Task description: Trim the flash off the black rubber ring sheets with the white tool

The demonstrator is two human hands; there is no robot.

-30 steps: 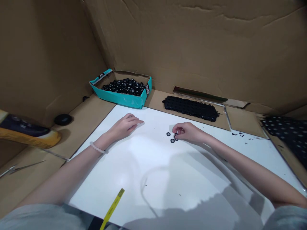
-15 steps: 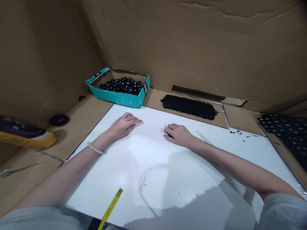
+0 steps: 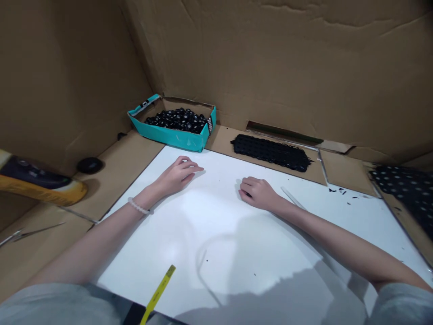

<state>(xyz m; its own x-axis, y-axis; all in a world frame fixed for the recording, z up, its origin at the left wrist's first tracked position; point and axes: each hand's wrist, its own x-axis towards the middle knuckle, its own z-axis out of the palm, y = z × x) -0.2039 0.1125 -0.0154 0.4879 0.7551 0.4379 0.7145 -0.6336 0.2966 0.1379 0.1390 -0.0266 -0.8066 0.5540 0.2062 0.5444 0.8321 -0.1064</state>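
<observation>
My left hand [image 3: 177, 175] rests on the white board [image 3: 189, 243], its fingers loosely stretched and holding nothing; a bead bracelet [image 3: 138, 206] is on that wrist. My right hand [image 3: 257, 192] lies knuckles-up near the middle of the board, fingers curled under. A dark bit of the small black rings [image 3: 248, 195] shows beneath those fingers; the rest is hidden. A thin pale stick [image 3: 292, 198] lies on the board just right of that hand.
A teal box [image 3: 176, 140] of black round parts stands at the back left, with a black mat of parts [image 3: 270, 152] beside it. A black dotted sheet [image 3: 407, 187] lies far right. At left are a yellow-and-black tool [image 3: 37, 187], a black disc [image 3: 89, 165] and a metal tool [image 3: 20, 234]. A yellow tape [image 3: 157, 293] lies nearest me. Cardboard walls enclose the space.
A second ago three small black rings lay bare beside my right fingertips. My right hand has since slid left over them and curled shut. My left hand has stayed put.
</observation>
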